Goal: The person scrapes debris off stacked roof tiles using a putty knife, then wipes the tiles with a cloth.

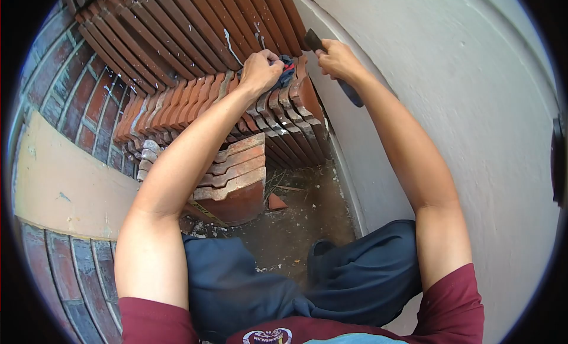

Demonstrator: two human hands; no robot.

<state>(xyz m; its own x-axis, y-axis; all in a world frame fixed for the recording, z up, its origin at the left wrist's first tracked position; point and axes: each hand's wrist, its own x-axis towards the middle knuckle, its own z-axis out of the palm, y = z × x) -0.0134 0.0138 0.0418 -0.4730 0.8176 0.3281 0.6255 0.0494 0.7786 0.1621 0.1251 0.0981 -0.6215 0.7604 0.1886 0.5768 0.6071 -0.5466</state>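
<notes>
My left hand (262,70) is closed on a dark blue and red cloth (286,72), which lies on top of the lower row of stacked clay tiles (195,98). My right hand (339,60) grips a dark tool by its middle. The tool's flat dark end (313,40) points up and left, and its dark handle (350,94) sticks out below the hand. This hand is beside the pale wall, to the right of the tiles. Behind the cloth stands an upper row of brown tiles (219,24).
A smaller group of tiles (236,178) stands in front of the row. A broken tile piece (276,202) and debris lie on the dirty floor (313,208) near my legs. A brick wall (77,89) rises on the left and a smooth pale wall (461,107) on the right.
</notes>
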